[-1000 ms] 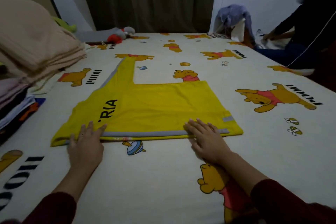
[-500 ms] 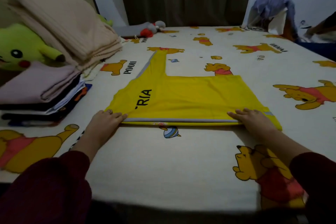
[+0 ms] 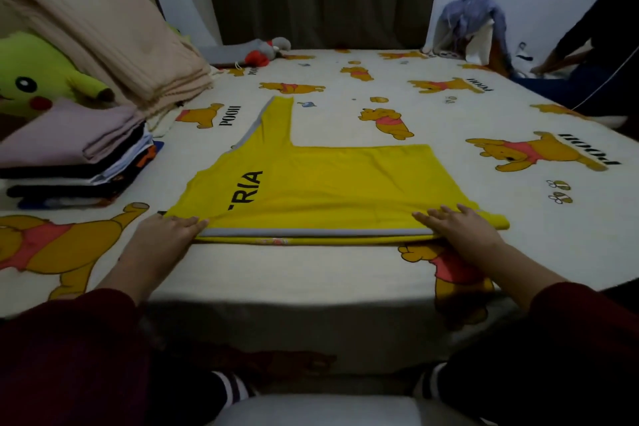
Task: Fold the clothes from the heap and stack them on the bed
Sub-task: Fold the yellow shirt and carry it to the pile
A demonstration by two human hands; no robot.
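A yellow shirt (image 3: 332, 187) with black letters and grey trim lies flat on the bed (image 3: 276, 273), folded lengthwise, one sleeve pointing away. My left hand (image 3: 166, 235) rests on its near left corner with fingers straight. My right hand (image 3: 460, 228) presses flat on the near right corner. A stack of folded clothes (image 3: 76, 162) sits at the left edge of the bed. The heap of unfolded clothes (image 3: 470, 28) lies at the far right corner.
Folded beige blankets (image 3: 103, 38) and a green plush toy (image 3: 31, 79) sit at the left. A grey and red plush (image 3: 262, 52) lies at the far side. Another person (image 3: 601, 45) sits at the far right edge. Dark curtains hang behind.
Both hands slid outward along the shirt's near edge toward its corners. The camera drew back and tilted down, so the bed's front edge now shows.
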